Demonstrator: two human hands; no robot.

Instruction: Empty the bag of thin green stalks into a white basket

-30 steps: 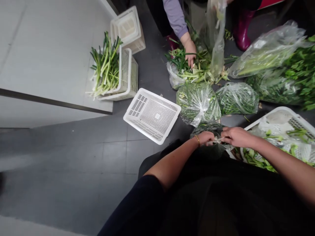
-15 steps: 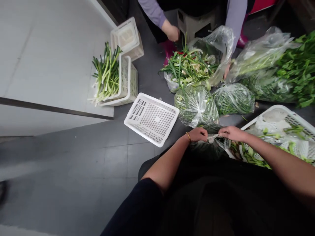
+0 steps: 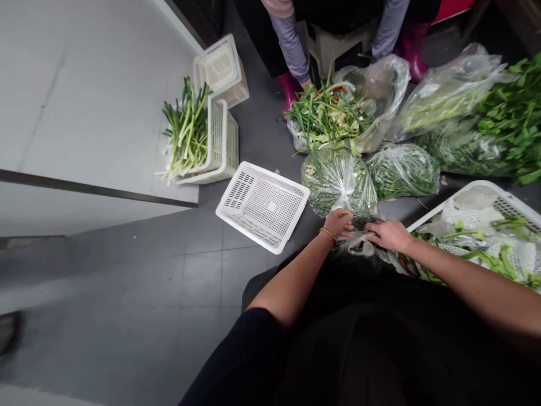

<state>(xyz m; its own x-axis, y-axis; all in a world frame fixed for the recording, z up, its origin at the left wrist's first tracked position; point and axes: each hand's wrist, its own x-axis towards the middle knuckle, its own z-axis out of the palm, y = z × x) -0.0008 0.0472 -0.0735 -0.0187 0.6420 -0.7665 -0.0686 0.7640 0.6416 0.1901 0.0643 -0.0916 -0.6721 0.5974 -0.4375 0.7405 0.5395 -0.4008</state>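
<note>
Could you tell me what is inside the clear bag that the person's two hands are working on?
Dark green leafy stalks show through the clear bag, which the left hand and right hand grip at its bunched top. The person's dark clothing and both hands cover its lower part, hiding the rest.

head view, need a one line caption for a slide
Left hand and right hand grip the knotted top of a clear bag of greens, beside an empty white basket.

surface: grey tiled floor [image 3: 169,282] | on it — white baskets [image 3: 262,206], bagged greens [image 3: 338,180], loose scallion pile [image 3: 325,115]
</note>
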